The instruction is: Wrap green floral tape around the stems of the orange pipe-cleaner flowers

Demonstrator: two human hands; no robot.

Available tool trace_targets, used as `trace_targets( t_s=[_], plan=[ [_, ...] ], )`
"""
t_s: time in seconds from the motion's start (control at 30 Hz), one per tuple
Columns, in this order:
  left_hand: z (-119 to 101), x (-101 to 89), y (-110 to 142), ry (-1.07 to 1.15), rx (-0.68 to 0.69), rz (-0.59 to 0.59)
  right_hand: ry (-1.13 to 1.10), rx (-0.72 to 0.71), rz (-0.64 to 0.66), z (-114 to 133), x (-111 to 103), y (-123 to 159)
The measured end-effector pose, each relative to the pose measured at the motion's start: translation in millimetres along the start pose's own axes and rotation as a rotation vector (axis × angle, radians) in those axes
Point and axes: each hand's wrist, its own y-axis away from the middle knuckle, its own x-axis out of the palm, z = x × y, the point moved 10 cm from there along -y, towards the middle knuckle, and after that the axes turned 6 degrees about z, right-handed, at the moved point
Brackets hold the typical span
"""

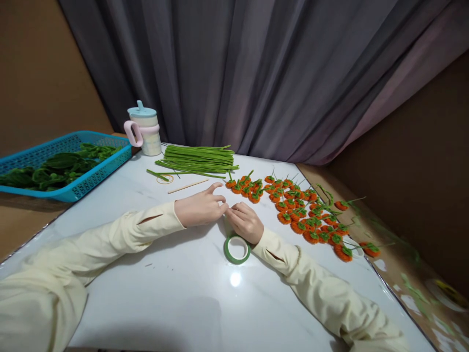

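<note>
My left hand (202, 208) and my right hand (246, 223) meet above the middle of the white table (157, 303), fingertips pinched close together. Whatever lies between them is too small and covered to make out. My left index finger is raised and bent. Just below my right hand is a roll of green tape (227, 253) with a white core, lying flat. Small orange pumpkin-like pieces with green tops (254, 196) sit in a cluster beyond my right hand. A thin wooden stick (188, 186) rests beyond my left wrist.
A bundle of green stems (198, 159) lies at the back, near a rubber band (164, 179). More orange pieces (298, 226) spread along the right edge. A lidded tumbler (151, 139) and a blue basket (75, 189) of green leaves (62, 161) stand left. Behind hangs a grey curtain (205, 68).
</note>
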Motion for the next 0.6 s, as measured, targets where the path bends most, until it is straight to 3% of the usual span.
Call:
trace_targets(
  t_s=[0.3, 0.6],
  plan=[
    [2.2, -2.5, -2.1, -0.044, -0.023, -0.009, -0.003, 0.055, -0.047, -5.2, -4.5, -0.2],
    [-2.1, -1.6, -2.4, -0.036, 0.018, 0.013, 0.026, -0.016, -0.043, 3.2, -6.0, -2.1]
  ],
)
